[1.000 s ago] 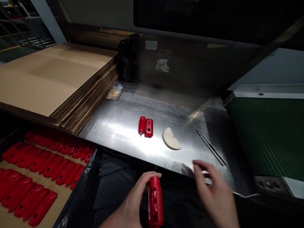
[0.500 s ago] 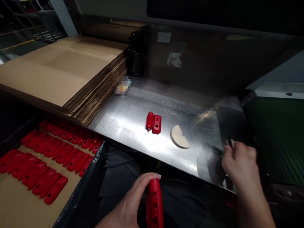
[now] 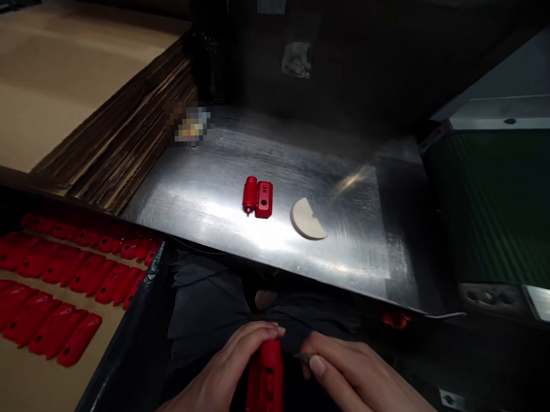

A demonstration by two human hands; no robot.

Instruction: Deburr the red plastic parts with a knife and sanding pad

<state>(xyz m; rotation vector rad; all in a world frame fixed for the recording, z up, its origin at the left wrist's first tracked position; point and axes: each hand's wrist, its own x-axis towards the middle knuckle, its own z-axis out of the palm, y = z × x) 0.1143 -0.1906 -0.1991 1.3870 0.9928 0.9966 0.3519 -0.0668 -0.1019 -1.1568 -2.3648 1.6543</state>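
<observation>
Right hand [image 3: 353,374] drawn back to the left hand [image 3: 213,376]; thin metal strips gone from the steel surface [image 3: 333,189].

Left hand: clenched around a red plastic part [image 3: 264,380], fingers wrapped across its upper end, lower end out of view. Right hand: fingertips pinching a small metal piece [image 3: 302,356] just beside that part. Both hands sit below the near edge of the surface. On the surface: a red hinged part [image 3: 257,197] beside a half-round beige disc [image 3: 308,219]. Lower left: rows of red parts [image 3: 49,322] on a cardboard sheet [image 3: 24,383], edged by a black plastic liner [image 3: 126,349]. Upper left: a stack of flat cardboard [image 3: 118,121]. Right: a green belt [image 3: 500,204].
</observation>
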